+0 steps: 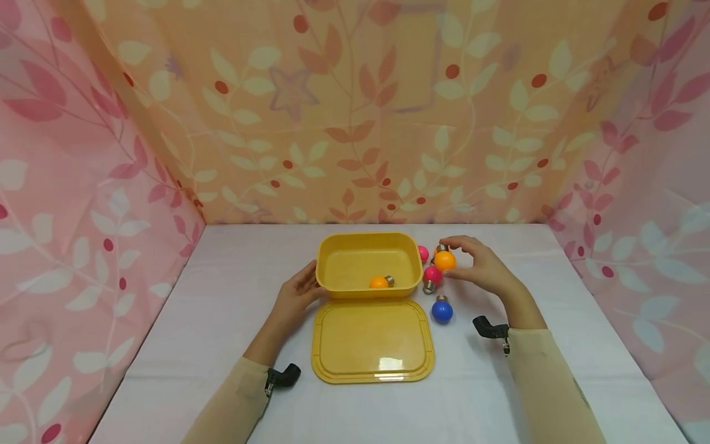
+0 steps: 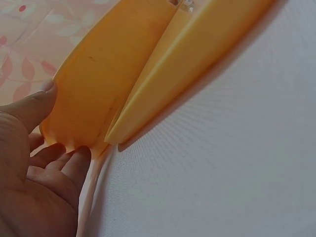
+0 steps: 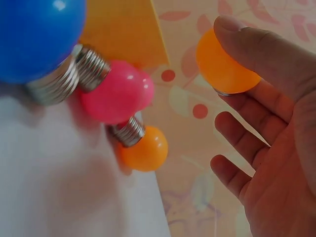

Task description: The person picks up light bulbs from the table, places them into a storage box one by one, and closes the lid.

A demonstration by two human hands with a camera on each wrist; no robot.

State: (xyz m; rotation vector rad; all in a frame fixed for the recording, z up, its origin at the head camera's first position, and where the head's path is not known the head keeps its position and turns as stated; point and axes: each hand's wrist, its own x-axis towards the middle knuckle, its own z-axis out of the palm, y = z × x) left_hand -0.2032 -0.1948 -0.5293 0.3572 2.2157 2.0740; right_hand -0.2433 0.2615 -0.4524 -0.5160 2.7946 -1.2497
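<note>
My right hand (image 1: 485, 268) pinches an orange light bulb (image 1: 445, 261) between thumb and fingers, above the other bulbs. In the right wrist view the held bulb (image 3: 224, 64) shows its round orange end, with most of its metal base hidden. My left hand (image 1: 296, 293) grips the left end of a yellow plastic box (image 1: 355, 293), thumb and fingertips against its wall. One orange bulb (image 1: 379, 282) lies inside the box near its front wall. Beside the box's right end are pink bulbs (image 1: 433, 275) and, nearer me, a blue bulb (image 1: 442, 311).
A yellow lid (image 1: 371, 342) lies flat in front of the box. Another orange bulb (image 3: 148, 149) rests on the white tabletop (image 1: 183, 345) behind the pink ones. Patterned cloth (image 1: 355, 111) hangs at the back and both sides.
</note>
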